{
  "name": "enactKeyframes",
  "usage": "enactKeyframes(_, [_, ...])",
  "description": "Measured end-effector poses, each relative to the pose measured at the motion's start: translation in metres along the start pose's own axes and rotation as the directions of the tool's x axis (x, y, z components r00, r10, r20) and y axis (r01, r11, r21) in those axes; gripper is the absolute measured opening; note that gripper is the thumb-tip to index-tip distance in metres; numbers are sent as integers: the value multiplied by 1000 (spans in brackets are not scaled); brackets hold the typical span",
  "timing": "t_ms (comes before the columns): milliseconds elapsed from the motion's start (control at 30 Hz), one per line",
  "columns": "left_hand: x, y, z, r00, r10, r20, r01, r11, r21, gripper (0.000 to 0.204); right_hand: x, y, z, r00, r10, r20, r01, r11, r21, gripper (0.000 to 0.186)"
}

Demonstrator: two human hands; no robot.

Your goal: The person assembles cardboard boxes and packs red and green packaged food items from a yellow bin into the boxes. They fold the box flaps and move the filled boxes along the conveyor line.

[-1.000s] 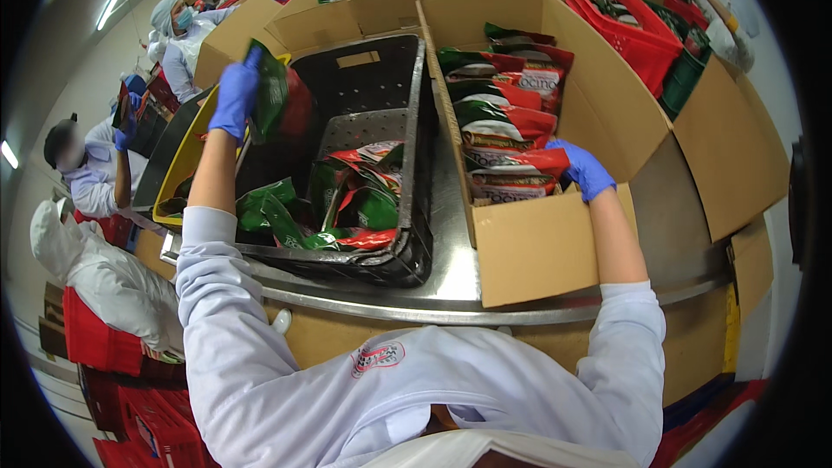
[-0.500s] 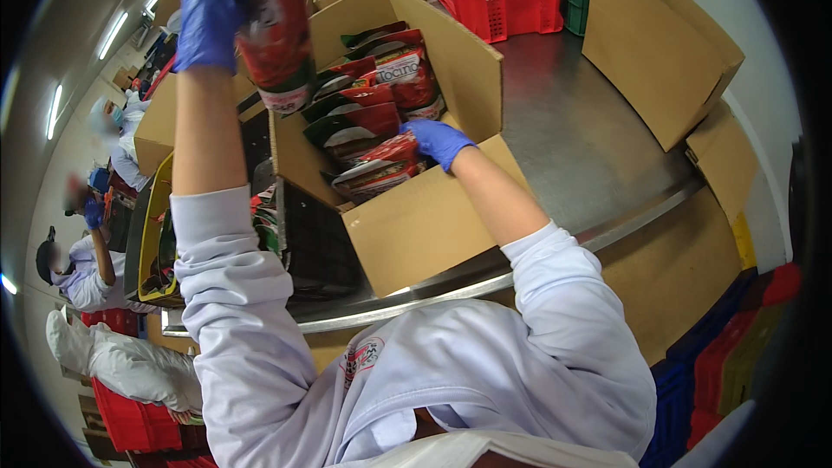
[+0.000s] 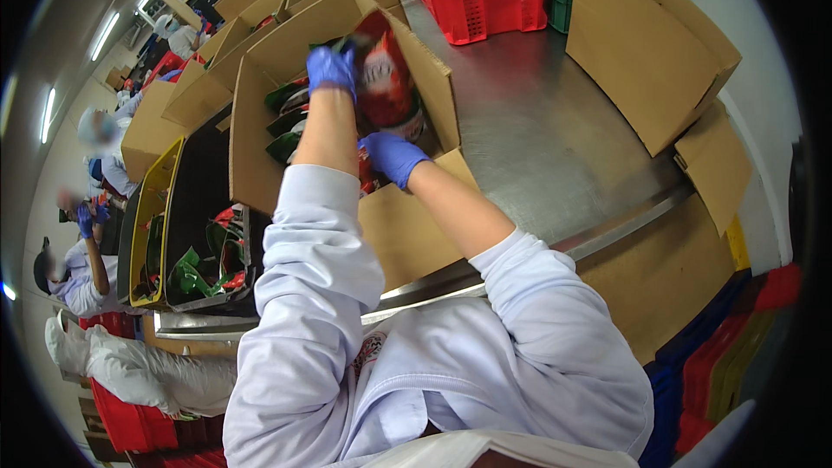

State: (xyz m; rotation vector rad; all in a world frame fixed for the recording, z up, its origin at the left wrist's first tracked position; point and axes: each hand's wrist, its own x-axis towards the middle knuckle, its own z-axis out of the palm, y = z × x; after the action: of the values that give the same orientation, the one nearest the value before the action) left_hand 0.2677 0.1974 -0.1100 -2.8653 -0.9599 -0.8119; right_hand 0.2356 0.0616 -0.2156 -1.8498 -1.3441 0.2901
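Handling several pouches (image 3: 386, 78), two hands (image 3: 332, 71) share one carton (image 3: 407, 234).

pouch (image 3: 386, 78): red, white label, dark green top, motion-blurred, slightly tilted, upper centre, within box opening near right wall | box (image 3: 416, 221): brown cardboard, open, upper centre | pouch row (image 3: 284, 123): green tops, box's left side, partly hidden

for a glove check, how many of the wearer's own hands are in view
2: the left hand holding a red pouch in the open carton, the right hand near its front flap.
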Motion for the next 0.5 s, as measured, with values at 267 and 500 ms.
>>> enactKeyframes(267, [22, -17, 52, 886, 60, 460, -335, 769, 544, 41, 7, 16, 11, 996, -79, -35, 77, 995, -59, 27])
enactKeyframes(500, [37, -115, -123, 873, 485, -59, -12, -99, -995, 39, 3, 10, 5, 996, -70, 48, 63, 989, 132, 24])
